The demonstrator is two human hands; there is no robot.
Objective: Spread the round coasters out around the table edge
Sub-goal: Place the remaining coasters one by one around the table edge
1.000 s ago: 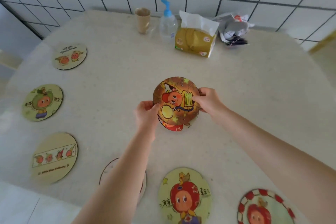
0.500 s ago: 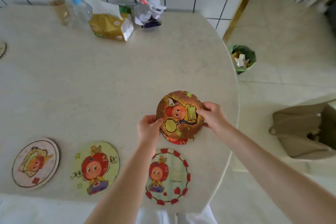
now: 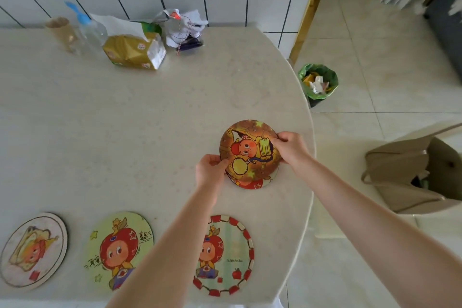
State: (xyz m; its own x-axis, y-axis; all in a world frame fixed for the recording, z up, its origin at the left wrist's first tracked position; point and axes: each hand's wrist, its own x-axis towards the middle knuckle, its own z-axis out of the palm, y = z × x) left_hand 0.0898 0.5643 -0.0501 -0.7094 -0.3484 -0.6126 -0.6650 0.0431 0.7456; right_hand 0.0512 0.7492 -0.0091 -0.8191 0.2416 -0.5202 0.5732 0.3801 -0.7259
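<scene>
Both hands hold a small stack of round coasters (image 3: 246, 155) near the table's right edge; the top one is orange-brown with a cartoon figure, and a red-edged one peeks out beneath. My left hand (image 3: 210, 169) grips the stack's left rim, my right hand (image 3: 291, 146) its right rim. Three coasters lie along the near edge: a pale one (image 3: 32, 249) at left, a light-green one (image 3: 120, 247) in the middle, and a red-bordered one (image 3: 228, 255) partly under my left forearm.
The beige table (image 3: 125, 120) curves away at right. At the back by the tiled wall stand a paper cup (image 3: 61, 30), a pump bottle (image 3: 87, 27), a tissue pack (image 3: 135, 51) and crumpled bags (image 3: 183, 29). A waste bin (image 3: 317, 82) and a tan bag (image 3: 410, 170) sit on the floor.
The view has swung right along the table, and both hands carried the coaster stack toward the right edge. The left-side coasters have left the view.
</scene>
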